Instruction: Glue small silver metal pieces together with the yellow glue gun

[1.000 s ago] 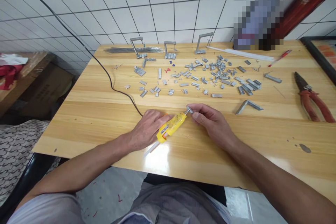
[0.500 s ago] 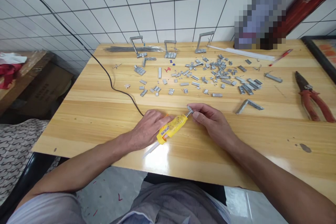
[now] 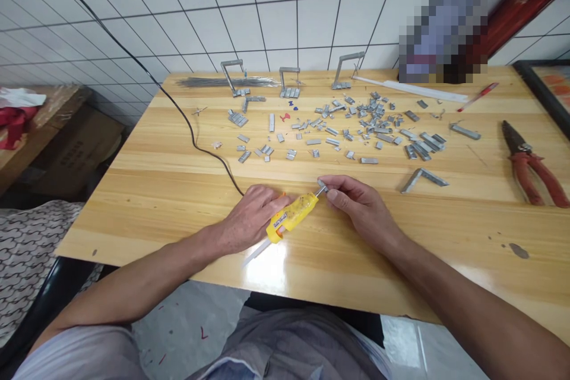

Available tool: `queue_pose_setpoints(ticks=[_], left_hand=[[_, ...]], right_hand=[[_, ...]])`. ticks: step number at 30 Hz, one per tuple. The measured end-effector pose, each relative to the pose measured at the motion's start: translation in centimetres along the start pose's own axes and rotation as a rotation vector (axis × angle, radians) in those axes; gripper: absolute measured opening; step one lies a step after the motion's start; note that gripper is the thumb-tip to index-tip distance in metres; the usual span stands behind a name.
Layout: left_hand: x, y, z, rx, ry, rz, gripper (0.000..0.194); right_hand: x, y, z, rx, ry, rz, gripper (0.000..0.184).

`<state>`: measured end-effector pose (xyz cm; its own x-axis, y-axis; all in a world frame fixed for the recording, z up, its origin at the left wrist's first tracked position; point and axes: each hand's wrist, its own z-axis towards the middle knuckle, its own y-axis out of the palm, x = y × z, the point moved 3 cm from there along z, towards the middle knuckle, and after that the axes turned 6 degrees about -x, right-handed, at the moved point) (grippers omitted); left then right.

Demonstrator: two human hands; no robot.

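Note:
My left hand (image 3: 255, 218) is wrapped round a yellow hot glue gun (image 3: 294, 214). A white glue stick (image 3: 257, 253) pokes out of its back end, toward the table's front edge. The gun's metal nozzle points up and right, meeting a small grey metal piece (image 3: 322, 184). Thumb and fingers of my right hand (image 3: 354, 199) pinch that piece; part of it is hidden behind the fingertips. Beyond the hands lie many cut grey metal pieces (image 3: 374, 116), scattered over the wooden table (image 3: 187, 219). An L-shaped metal piece (image 3: 423, 178) rests right of my right hand.
Red-handled pliers (image 3: 529, 166) lie at the right. Small bent metal frames (image 3: 289, 82) stand along the tiled wall, near thin wires (image 3: 200, 82). A black cord (image 3: 189, 127) runs across the left side. White sticks (image 3: 418, 91) and a red pen (image 3: 478, 97) lie at the back right.

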<state>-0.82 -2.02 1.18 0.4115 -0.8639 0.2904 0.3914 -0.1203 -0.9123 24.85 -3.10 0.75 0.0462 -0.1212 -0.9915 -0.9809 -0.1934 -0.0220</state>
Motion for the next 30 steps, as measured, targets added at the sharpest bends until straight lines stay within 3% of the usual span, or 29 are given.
queue_pose_setpoints(ticks=[30], left_hand=[[-0.19, -0.11, -0.08, -0.021, 0.010, 0.017, 0.044]], right_hand=[[0.06, 0.22, -0.05, -0.010, 0.015, 0.068, 0.032]])
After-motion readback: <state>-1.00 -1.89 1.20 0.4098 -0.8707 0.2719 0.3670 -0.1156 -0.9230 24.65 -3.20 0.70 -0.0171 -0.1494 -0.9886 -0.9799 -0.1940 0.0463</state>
